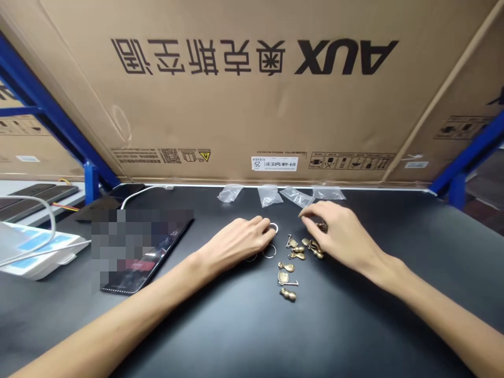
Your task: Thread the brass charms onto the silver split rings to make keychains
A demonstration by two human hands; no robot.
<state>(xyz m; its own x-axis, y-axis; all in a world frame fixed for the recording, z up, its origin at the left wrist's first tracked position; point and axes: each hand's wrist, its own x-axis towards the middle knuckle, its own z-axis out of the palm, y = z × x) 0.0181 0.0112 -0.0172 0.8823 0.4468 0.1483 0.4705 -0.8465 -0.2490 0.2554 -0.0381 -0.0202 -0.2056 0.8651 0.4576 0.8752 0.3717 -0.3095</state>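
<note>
My left hand [246,239] lies low over the table, fingers curled together, with a silver key ring [274,227] at the fingertips. A second ring [270,252] lies just below them, and part of another is hidden under the palm. On the right, my right hand [336,226] arches with thumb and fingers apart over a small pile of brass charms [315,249], partly covering it. Between the hands lie more charms, some gourd-shaped. Nearer me, a loose column holds a brass charm [287,267], a square charm with a silver bar [283,277] and a gourd charm [288,295].
Several clear plastic bags [270,195] line the back of the black table [244,331]. A tablet [145,257], partly blurred out, lies left, beside a white box [35,249] and cables. A large cardboard box [236,110] stands behind, between blue posts [59,115].
</note>
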